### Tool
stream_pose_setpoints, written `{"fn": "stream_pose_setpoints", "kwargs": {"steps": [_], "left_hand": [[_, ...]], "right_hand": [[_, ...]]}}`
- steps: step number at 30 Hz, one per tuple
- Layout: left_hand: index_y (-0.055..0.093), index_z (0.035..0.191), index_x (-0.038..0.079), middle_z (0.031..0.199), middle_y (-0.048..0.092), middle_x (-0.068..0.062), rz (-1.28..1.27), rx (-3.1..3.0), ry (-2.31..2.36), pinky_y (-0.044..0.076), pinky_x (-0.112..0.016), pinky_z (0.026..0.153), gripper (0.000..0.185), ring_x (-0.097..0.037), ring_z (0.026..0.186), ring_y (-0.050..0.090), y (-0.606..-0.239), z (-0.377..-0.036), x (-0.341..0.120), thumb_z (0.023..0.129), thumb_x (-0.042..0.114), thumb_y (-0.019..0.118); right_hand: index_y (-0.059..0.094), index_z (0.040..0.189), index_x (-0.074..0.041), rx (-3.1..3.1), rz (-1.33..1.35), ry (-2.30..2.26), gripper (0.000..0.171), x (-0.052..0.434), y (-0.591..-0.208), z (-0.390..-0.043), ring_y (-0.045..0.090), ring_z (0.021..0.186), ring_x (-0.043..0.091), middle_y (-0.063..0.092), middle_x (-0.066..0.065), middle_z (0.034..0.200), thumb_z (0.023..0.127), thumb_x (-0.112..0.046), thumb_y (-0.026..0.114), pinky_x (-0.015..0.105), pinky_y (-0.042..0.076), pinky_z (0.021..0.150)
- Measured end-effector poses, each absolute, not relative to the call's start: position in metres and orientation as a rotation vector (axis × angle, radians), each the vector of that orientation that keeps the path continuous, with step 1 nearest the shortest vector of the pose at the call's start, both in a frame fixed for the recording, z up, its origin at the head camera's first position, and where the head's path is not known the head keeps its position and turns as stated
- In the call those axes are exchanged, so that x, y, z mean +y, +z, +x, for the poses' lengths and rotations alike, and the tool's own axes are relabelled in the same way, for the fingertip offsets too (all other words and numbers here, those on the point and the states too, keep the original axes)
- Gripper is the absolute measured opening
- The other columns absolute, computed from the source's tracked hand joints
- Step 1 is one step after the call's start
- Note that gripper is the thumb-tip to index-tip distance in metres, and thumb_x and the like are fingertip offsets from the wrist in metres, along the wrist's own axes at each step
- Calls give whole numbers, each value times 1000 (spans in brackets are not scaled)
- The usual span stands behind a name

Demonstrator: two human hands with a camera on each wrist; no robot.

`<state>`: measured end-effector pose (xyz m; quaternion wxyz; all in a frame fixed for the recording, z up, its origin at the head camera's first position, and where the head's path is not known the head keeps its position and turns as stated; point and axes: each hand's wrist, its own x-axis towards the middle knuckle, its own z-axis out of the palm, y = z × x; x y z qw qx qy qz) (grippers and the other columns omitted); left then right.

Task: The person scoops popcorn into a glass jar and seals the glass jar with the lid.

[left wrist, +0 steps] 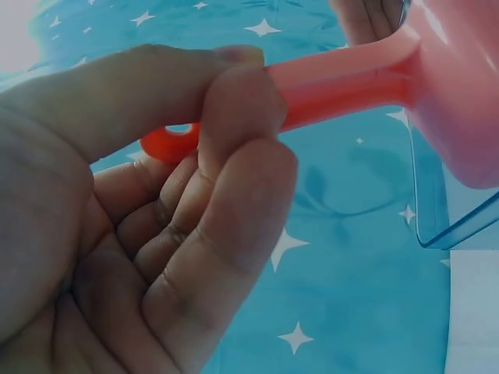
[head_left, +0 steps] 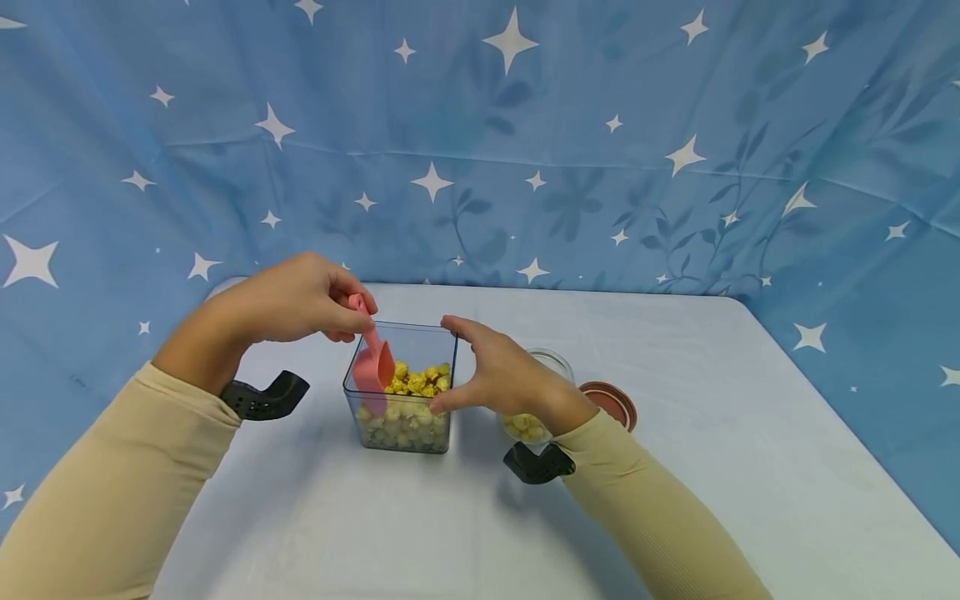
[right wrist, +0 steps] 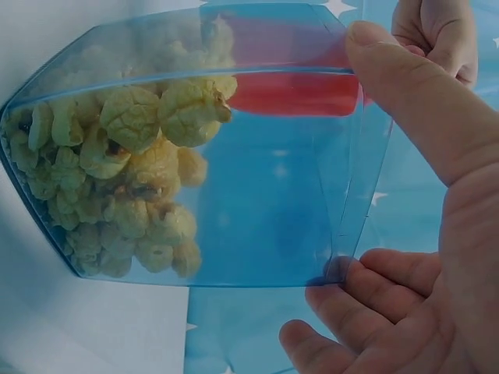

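A clear square container (head_left: 401, 433) of yellow popcorn (head_left: 417, 382) stands on the table. My left hand (head_left: 352, 312) pinches the handle of a pink scoop (head_left: 372, 371), whose bowl dips into the container's left side. The left wrist view shows thumb and fingers closed on the scoop handle (left wrist: 335, 86). My right hand (head_left: 457, 367) grips the container's right side. In the right wrist view the thumb (right wrist: 413, 101) lies on one wall and the fingers (right wrist: 351, 300) on another. The popcorn (right wrist: 132, 171) and the scoop (right wrist: 296, 93) show through the plastic.
Partly hidden behind my right hand is a glass jar (head_left: 553, 360) holding some popcorn. Its reddish lid (head_left: 613, 402) lies on the white table (head_left: 712, 467) beside it. A blue star-patterned cloth (head_left: 525, 150) hangs along the back and sides.
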<state>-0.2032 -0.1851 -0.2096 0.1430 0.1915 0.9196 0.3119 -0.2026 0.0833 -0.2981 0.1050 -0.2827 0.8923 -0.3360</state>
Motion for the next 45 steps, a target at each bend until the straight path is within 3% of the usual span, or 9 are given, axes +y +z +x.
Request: {"fn": "stream_pose_setpoints", "kwargs": {"steps": [7, 20, 34, 40, 45], "left_hand": [[69, 118, 3, 92, 70, -6, 565, 2601, 964, 55, -45, 86, 34, -21, 87, 69, -213, -203, -193, 94, 26, 73], [73, 110, 4, 83, 71, -3, 573, 2552, 861, 56, -38, 76, 25, -20, 78, 67, -244, -208, -178, 93, 22, 73], [72, 116, 4, 84, 71, -6, 515, 2526, 963, 51, -35, 61, 30, -22, 73, 64, -265, -210, -174, 94, 25, 72], [69, 121, 3, 77, 67, -8, 447, 2520, 1097, 50, -34, 61, 38, -24, 71, 60, -269, -205, -184, 94, 29, 72], [64, 126, -3, 79, 68, -9, 402, 2463, 1228, 50, -32, 60, 40, -22, 69, 58, -273, -201, -189, 96, 21, 70]], "right_hand": [[29, 158, -8, 2619, -843, -1004, 108, 85, -299, -203, 34, 144, 26, 33, 6, 160, 75, -43, 88, 46, 34, 114], [29, 157, -7, 2611, -852, -1023, 108, 84, -300, -203, 34, 144, 26, 33, 6, 159, 75, -43, 88, 46, 33, 114], [27, 158, -6, 2619, -862, -1011, 108, 86, -300, -203, 35, 143, 28, 32, 7, 160, 75, -42, 88, 47, 34, 114], [28, 158, -8, 2618, -833, -1026, 108, 86, -300, -202, 34, 144, 26, 32, 6, 160, 75, -43, 89, 46, 33, 114], [29, 158, -8, 2625, -834, -1022, 108, 86, -300, -202, 37, 142, 29, 33, 7, 160, 75, -42, 89, 47, 36, 112]]}}
